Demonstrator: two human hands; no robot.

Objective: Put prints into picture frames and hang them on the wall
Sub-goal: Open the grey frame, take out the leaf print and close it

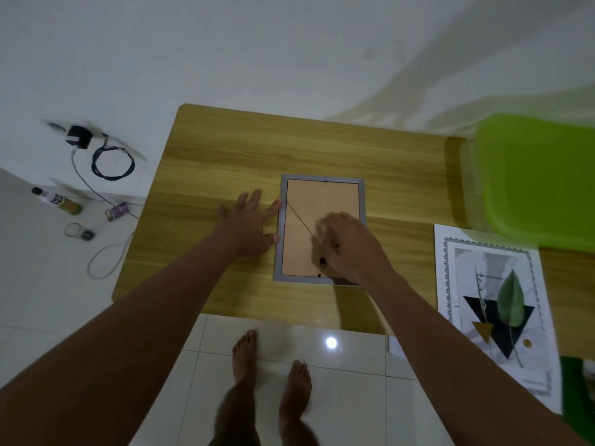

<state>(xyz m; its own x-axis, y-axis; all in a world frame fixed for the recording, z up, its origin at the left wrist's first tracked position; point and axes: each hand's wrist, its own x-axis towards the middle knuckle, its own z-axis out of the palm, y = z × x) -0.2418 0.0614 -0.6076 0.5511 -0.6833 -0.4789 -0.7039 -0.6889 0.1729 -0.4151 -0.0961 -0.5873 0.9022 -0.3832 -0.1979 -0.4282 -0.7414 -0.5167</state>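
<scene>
A grey picture frame [322,181] lies face down on the wooden table [225,149], its tan backing board [322,204] facing up with a thin hanging cord across it. My left hand [248,223] rests flat on the table, fingers spread, fingertips touching the frame's left edge. My right hand [351,246] is over the lower right of the backing board, fingers curled down onto it near a small black clip; it is blurred. A print [495,304] with a green leaf and black triangle lies on the table's right side.
A green plastic container [534,181] stands at the table's far right, overlapping the print's top. On the white tiled floor to the left lie a black adapter with coiled cable [96,152], small bottles [61,201] and a jar [75,230]. My bare feet [273,358] stand at the table's near edge.
</scene>
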